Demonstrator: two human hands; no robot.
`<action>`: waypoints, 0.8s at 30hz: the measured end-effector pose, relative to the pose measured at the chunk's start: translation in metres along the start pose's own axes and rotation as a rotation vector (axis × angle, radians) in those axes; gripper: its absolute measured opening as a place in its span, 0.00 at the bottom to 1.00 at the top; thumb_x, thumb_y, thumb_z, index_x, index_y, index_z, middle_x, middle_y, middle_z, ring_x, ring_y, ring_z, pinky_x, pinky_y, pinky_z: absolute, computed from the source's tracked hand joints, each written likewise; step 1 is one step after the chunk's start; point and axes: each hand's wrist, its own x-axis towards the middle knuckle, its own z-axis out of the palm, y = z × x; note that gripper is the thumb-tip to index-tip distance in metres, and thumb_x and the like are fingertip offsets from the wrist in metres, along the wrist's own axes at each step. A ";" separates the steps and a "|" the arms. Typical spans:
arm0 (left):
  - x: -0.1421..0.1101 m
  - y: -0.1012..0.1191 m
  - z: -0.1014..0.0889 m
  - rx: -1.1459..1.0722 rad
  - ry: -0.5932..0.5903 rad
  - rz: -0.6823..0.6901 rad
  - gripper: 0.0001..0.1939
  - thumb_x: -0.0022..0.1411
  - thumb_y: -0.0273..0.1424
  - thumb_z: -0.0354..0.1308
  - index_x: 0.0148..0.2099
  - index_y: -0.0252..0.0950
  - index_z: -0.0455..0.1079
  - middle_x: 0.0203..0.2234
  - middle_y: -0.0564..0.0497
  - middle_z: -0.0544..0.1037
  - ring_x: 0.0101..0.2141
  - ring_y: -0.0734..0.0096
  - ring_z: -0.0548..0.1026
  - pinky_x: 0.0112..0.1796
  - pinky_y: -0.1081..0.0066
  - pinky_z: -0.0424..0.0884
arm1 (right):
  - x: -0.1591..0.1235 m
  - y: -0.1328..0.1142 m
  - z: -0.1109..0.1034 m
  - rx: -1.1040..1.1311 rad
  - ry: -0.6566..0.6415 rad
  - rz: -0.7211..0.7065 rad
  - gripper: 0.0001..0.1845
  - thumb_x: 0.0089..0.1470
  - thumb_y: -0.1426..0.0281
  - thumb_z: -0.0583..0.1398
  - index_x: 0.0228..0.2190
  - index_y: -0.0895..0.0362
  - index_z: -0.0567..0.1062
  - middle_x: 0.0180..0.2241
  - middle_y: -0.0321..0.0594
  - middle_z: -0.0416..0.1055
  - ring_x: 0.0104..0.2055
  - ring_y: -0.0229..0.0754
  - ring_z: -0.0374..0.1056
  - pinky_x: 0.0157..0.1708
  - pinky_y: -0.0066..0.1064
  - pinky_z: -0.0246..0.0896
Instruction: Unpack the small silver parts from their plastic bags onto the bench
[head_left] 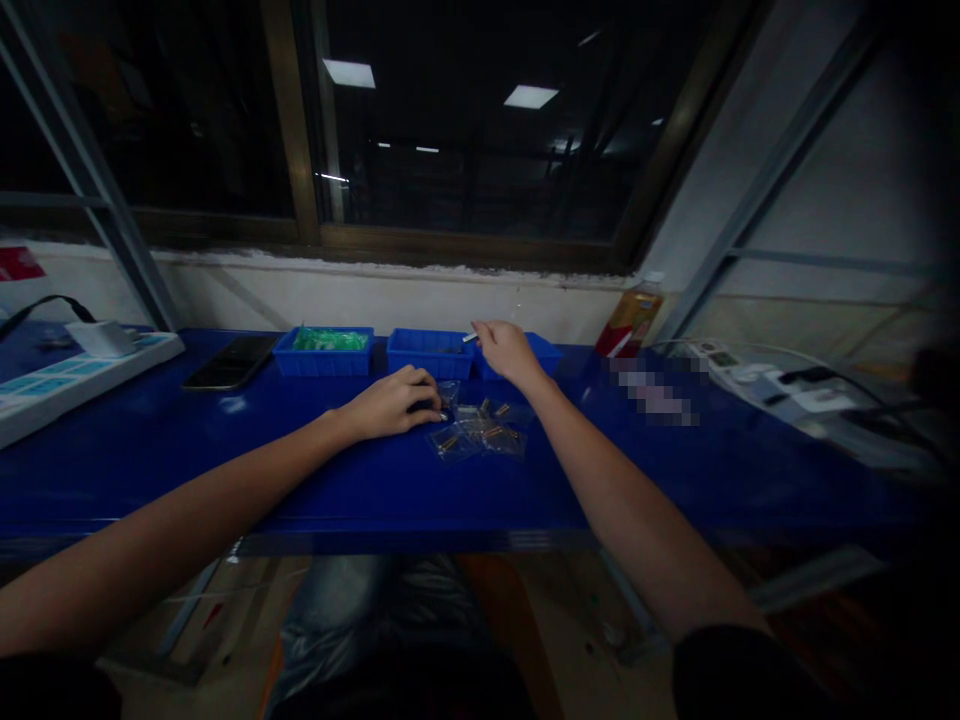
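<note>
"How far along does it look?"
"Partway, I'd judge: clear bags [469, 428] lie on the surface [337, 500] with brass pieces [493, 433] in or on them. Which are finished, I can't tell."
"And the hands?"
"The right hand's [508, 350] fingers pinch a pale piece [470, 338] by the middle bin [420, 361]. The left hand's [401, 402] curl beside the bags; any grip is unclear."
"What's left?"
"That piece isn't down yet. The left bin [322, 365] holds green wrapping [330, 341]."

Three bins [421, 361] in row behind bags [480, 432] on table [480, 500]; phone [231, 362] left of bins, bottle [631, 318] right
</note>
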 end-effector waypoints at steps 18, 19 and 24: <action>-0.004 -0.006 -0.005 -0.041 -0.084 -0.093 0.10 0.61 0.33 0.48 0.41 0.35 0.68 0.35 0.47 0.71 0.40 0.65 0.66 0.44 0.65 0.61 | 0.000 0.009 0.006 0.116 0.031 -0.001 0.11 0.52 0.66 0.55 0.28 0.59 0.73 0.29 0.42 0.70 0.33 0.40 0.64 0.36 0.31 0.58; -0.004 -0.006 -0.005 -0.041 -0.084 -0.095 0.10 0.61 0.33 0.48 0.41 0.35 0.68 0.35 0.47 0.71 0.40 0.65 0.66 0.44 0.65 0.61 | 0.000 0.008 0.006 0.112 0.027 -0.002 0.11 0.52 0.66 0.54 0.27 0.59 0.73 0.29 0.42 0.70 0.33 0.40 0.64 0.36 0.31 0.58; -0.004 -0.006 -0.006 -0.045 -0.100 -0.103 0.12 0.61 0.33 0.48 0.43 0.35 0.67 0.37 0.46 0.71 0.41 0.64 0.66 0.44 0.65 0.62 | -0.002 0.007 0.004 0.095 -0.013 -0.004 0.11 0.52 0.66 0.55 0.28 0.60 0.74 0.29 0.43 0.71 0.31 0.39 0.65 0.34 0.30 0.57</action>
